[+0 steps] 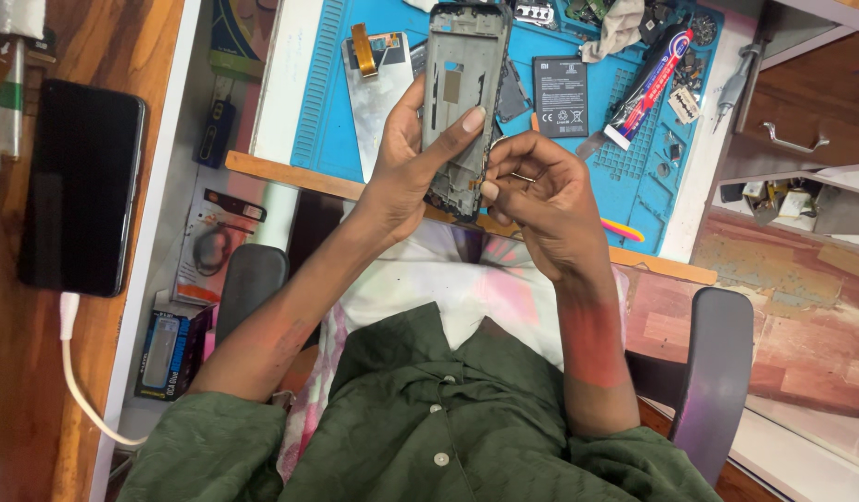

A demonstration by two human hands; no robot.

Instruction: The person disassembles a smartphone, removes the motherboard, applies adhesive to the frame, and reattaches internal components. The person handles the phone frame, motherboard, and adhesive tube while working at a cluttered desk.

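My left hand (412, 163) grips a grey phone middle frame (465, 84), held upright over the front edge of the blue work mat (322, 102). Its thumb lies across the frame's right edge. My right hand (533, 191) is curled just right of the frame's lower end, with a fingertip touching its bottom corner. It wears a ring, and whether it holds anything small cannot be told.
On the mat lie a phone back panel with an orange flex strip (378, 79), a black battery (560, 96), a glue tube (648, 86), a crumpled cloth (618, 30) and small parts. A black phone (80, 186) charges on the wooden surface at left. Drawers (801, 112) stand at right.
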